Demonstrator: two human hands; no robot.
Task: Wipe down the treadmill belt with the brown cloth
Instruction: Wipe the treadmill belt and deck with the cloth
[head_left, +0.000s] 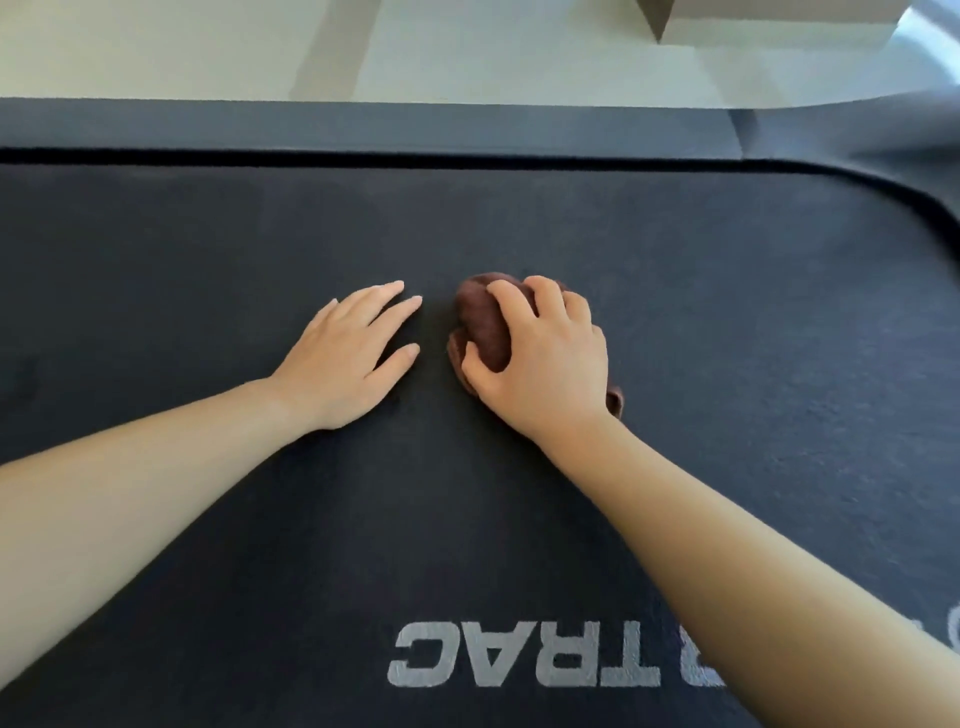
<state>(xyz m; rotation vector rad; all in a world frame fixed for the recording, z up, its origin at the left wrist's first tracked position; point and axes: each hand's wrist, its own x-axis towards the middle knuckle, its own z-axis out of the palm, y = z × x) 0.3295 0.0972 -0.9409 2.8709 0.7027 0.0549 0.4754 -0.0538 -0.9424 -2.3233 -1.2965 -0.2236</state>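
The black treadmill belt (727, 312) fills most of the head view, with grey upside-down lettering near the bottom edge. A bunched brown cloth (480, 325) lies on the belt near the middle. My right hand (540, 353) grips the cloth from above, fingers curled over it, and most of the cloth is hidden under the palm. My left hand (348, 353) rests flat on the belt just left of the cloth, fingers straight and spread, not touching the cloth.
A dark grey side rail (363, 127) runs along the far edge of the belt, curving down at the right. Beyond it is a pale floor (156, 47). A silver frame part (930, 36) shows at the top right corner.
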